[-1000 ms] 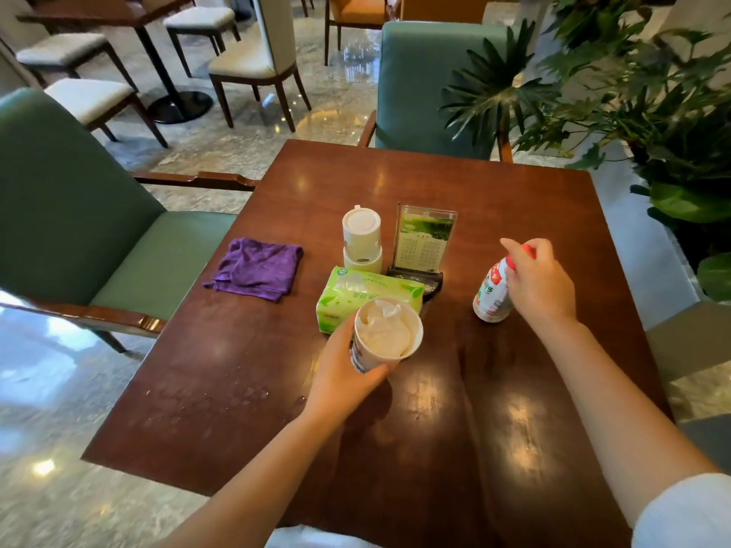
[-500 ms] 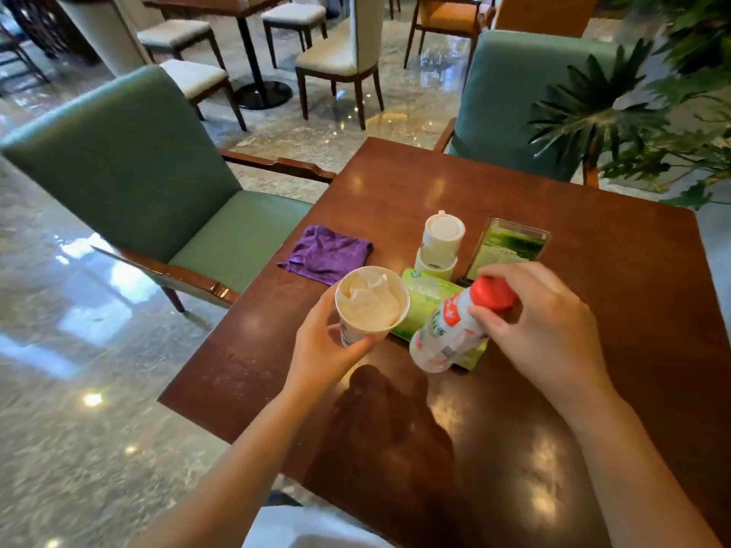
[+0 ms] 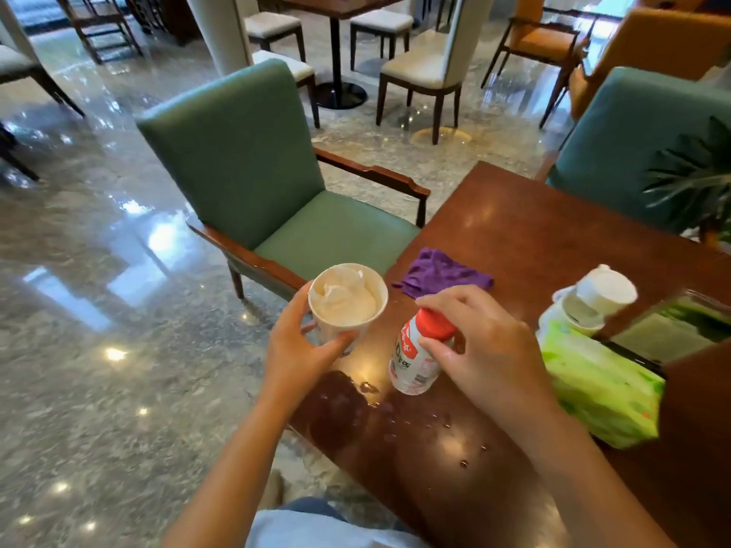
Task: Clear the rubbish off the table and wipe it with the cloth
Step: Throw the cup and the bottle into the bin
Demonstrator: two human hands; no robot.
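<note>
My left hand (image 3: 300,350) grips a white paper cup (image 3: 348,300) stuffed with crumpled tissue, held over the left edge of the brown wooden table (image 3: 534,239). In my right hand (image 3: 486,346) is a small white bottle with a red cap (image 3: 415,361), gripped near the cap and tilted above the table's left part. A purple cloth (image 3: 443,276) lies flat on the table just beyond both hands. Small water drops (image 3: 447,425) dot the wood below the bottle.
A green tissue pack (image 3: 601,389) lies right of my hands, with a white lidded container (image 3: 593,298) and a menu stand (image 3: 668,330) behind it. A green armchair (image 3: 253,172) stands at the table's left side, another (image 3: 641,144) at the far side. Plant leaves (image 3: 692,179) overhang the far right.
Both hands have carried the cup and the bottle leftward toward the table's left edge, the bottle lifted off the wood. The view has swung left toward the floor and armchair.
</note>
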